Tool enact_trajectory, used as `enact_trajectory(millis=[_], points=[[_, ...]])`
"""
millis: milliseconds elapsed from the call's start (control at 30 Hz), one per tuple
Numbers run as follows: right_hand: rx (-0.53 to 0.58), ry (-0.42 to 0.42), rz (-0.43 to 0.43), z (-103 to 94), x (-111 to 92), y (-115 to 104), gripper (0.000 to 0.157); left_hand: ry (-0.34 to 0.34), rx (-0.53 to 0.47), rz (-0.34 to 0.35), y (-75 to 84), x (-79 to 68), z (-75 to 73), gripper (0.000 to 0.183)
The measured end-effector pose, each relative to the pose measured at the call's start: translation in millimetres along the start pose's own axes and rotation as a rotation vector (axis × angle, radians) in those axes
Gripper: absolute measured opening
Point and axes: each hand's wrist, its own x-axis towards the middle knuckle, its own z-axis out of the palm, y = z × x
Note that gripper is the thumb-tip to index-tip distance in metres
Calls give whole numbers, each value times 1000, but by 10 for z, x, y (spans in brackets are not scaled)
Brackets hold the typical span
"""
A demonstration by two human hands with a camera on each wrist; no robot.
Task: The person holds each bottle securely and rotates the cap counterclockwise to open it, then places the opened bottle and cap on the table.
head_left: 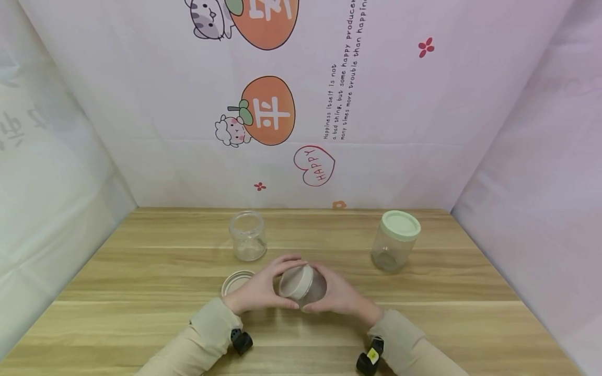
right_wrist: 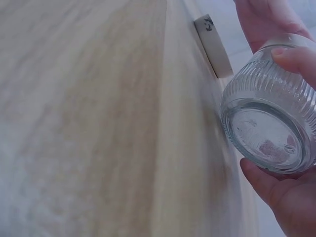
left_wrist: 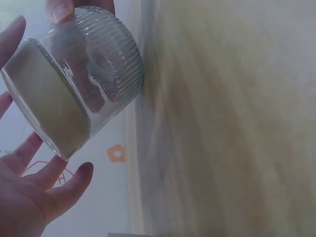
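A ribbed glass jar is held tilted between both hands, low over the wooden table. Its pale-banded lid end faces left, and the base points right. My left hand curves around the lid end, thumb and fingers spread about its rim. On the other side my right hand grips the ribbed body. In the left wrist view the ribbed glass shows beyond the smooth lid end. The right wrist view shows the round glass base, with the right thumb and fingers on opposite sides of the jar.
Beside the left hand lies a round pale-rimmed lid, partly covered by that hand. An uncovered clear jar stands behind it. At the back right is a clear jar with a green lid. White printed cloth walls the wooden table.
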Motion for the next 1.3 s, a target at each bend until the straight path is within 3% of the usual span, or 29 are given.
enact_trajectory(millis=[400, 1000, 1300], points=[[-27, -19, 5, 10, 10, -20, 87, -3, -73, -8, -35, -1, -16, 70], [-67, 19, 4, 44, -2, -63, 86, 76, 8, 39, 0, -17, 13, 65], [-86, 90, -17, 94, 42, -86, 85, 117, -173, -127, -30, 9, 16, 73]])
